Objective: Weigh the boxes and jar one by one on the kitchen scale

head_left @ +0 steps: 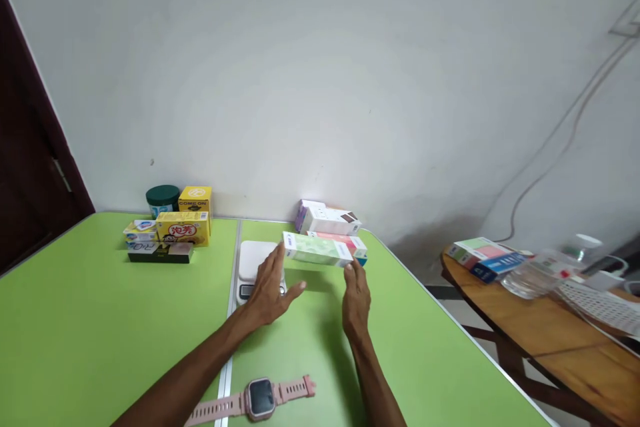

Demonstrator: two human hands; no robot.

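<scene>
The box (317, 250) is held up off the green desk (425, 353), pinched end to end between the left hand (269, 287), its thumb spread wide, and the right hand (356, 300), its fingers close together. Probably light, stiff, smooth card, it should grip best by its ends. Just beyond the left hand sits a scale (256, 257); beyond both hands, a pale wall (320, 80).

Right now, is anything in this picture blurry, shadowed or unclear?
Head view: a soft shadow falls on the green table below the light green box; same head view: the clear bottle at right looks smeared, and the box's small print is too soft to read.
</scene>
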